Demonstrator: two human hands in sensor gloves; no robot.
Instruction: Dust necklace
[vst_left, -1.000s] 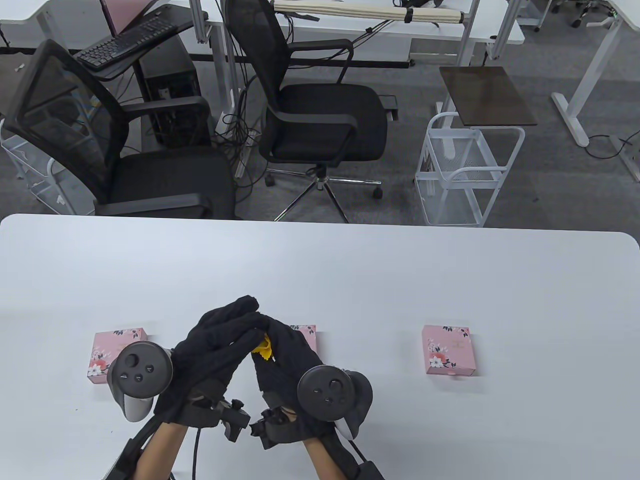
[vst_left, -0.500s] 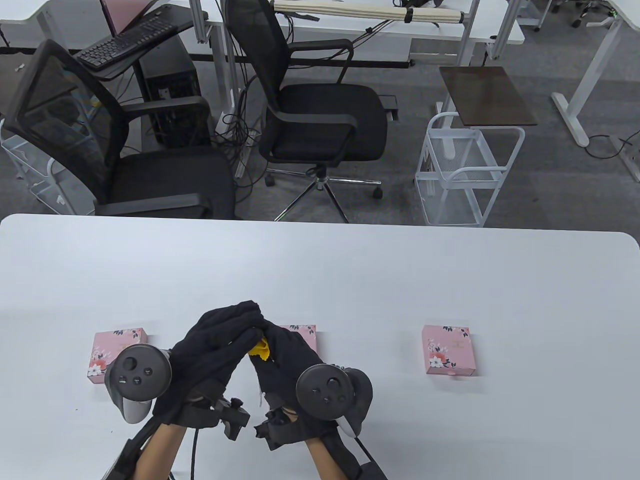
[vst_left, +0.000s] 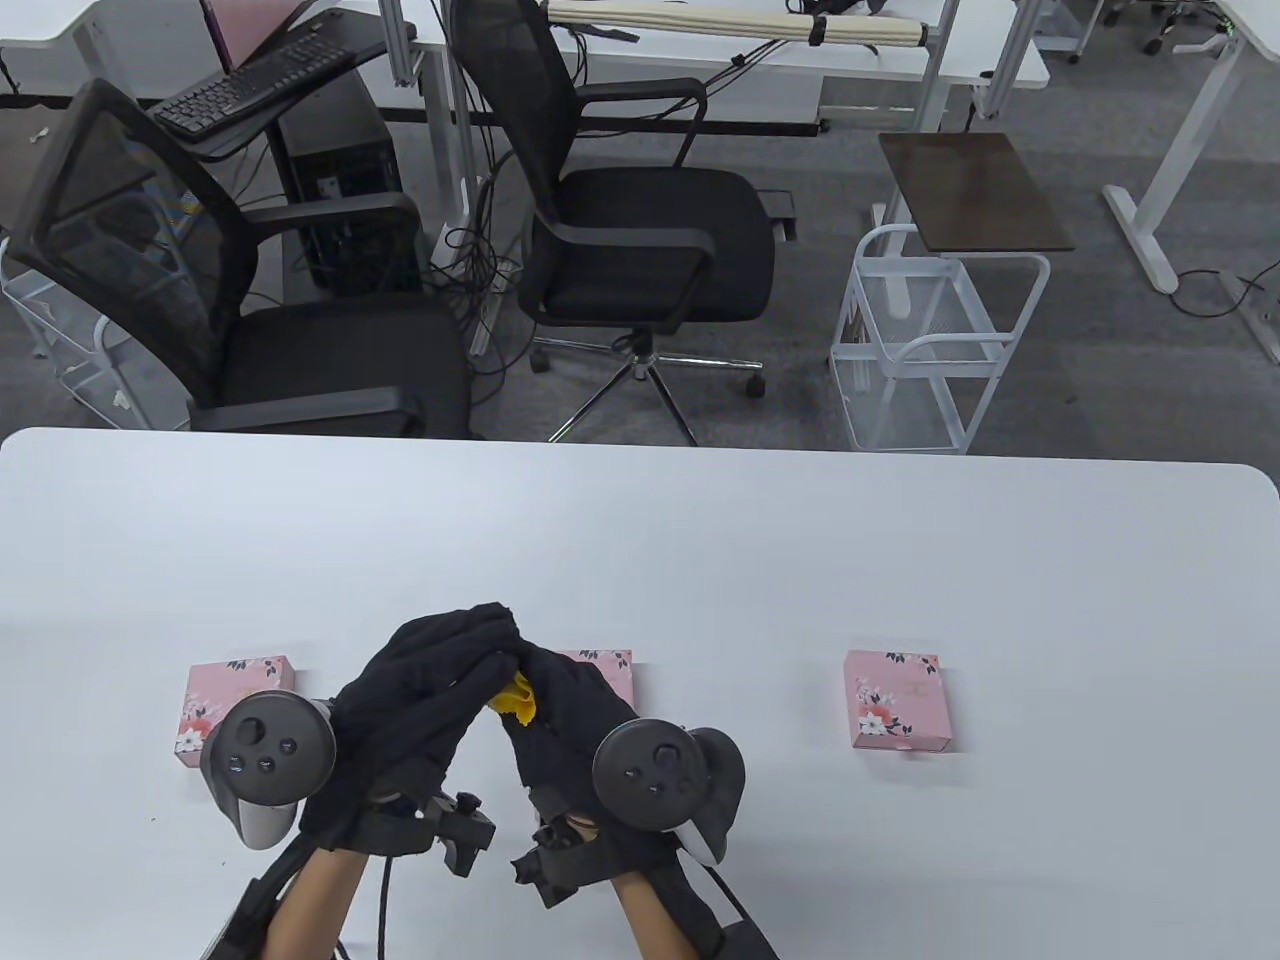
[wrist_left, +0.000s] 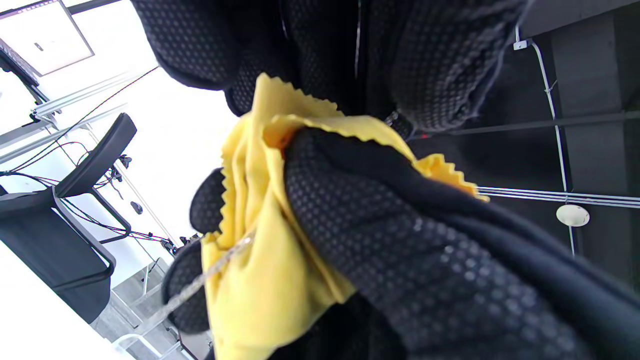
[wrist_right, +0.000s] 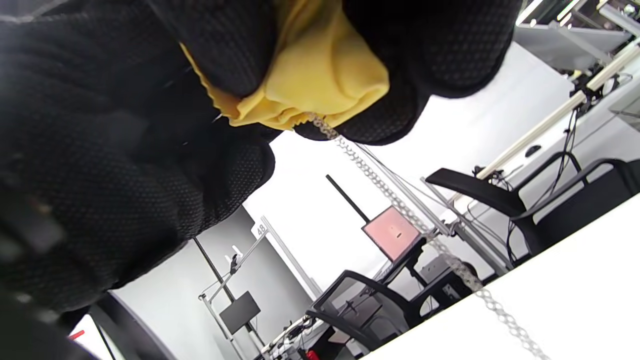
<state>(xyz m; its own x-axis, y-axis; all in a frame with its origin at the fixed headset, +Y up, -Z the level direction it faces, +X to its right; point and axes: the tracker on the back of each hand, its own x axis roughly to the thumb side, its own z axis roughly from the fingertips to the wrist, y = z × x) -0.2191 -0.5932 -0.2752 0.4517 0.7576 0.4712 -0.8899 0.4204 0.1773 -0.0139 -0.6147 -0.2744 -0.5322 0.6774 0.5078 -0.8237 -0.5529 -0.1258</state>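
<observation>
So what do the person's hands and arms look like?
Both hands, left hand and right hand, wear black knitted gloves with tiny grip dots. A round dark grey tracker with buttons sits on each. Black straps wrap the wrists, black cables run back, and the forearms are bare.

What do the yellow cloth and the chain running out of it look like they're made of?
Yellow cloth: soft matte fabric, probably microfibre polishing cloth; it folds limply and has zigzag-cut edges.
Chain: silvery metal by its look, small glinting links; the exact metal can't be told.
Both are pinched between the left hand and right hand.
</observation>
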